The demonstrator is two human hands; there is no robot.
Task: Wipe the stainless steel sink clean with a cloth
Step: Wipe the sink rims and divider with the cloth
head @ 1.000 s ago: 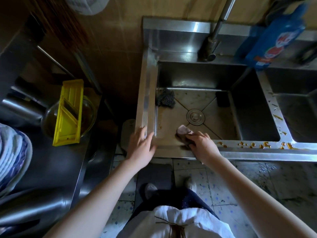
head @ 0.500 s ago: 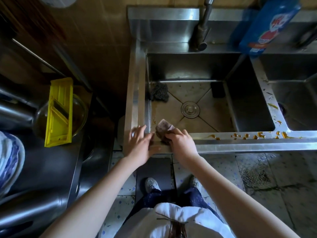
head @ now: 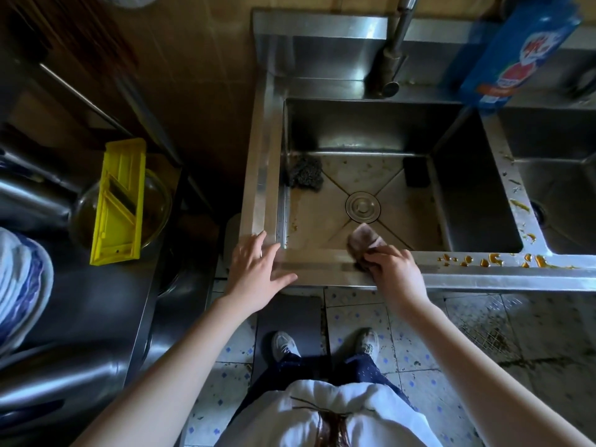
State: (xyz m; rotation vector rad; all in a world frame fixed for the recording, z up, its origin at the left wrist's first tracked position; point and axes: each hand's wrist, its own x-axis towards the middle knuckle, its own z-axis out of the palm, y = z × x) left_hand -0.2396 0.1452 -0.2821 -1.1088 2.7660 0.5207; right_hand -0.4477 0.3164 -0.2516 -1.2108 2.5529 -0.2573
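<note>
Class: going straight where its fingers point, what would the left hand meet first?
From the front-left corner of the sink rim, the left hand points into the basin; probably the scouring pad at far left comes first, though it lies lower, depth unclear.

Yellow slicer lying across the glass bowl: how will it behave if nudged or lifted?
The slicer looks like thin moulded plastic, so it is probably stiff and light. It lies across the bowl rim with both ends past it, so a push may make it slide or seesaw.
</note>
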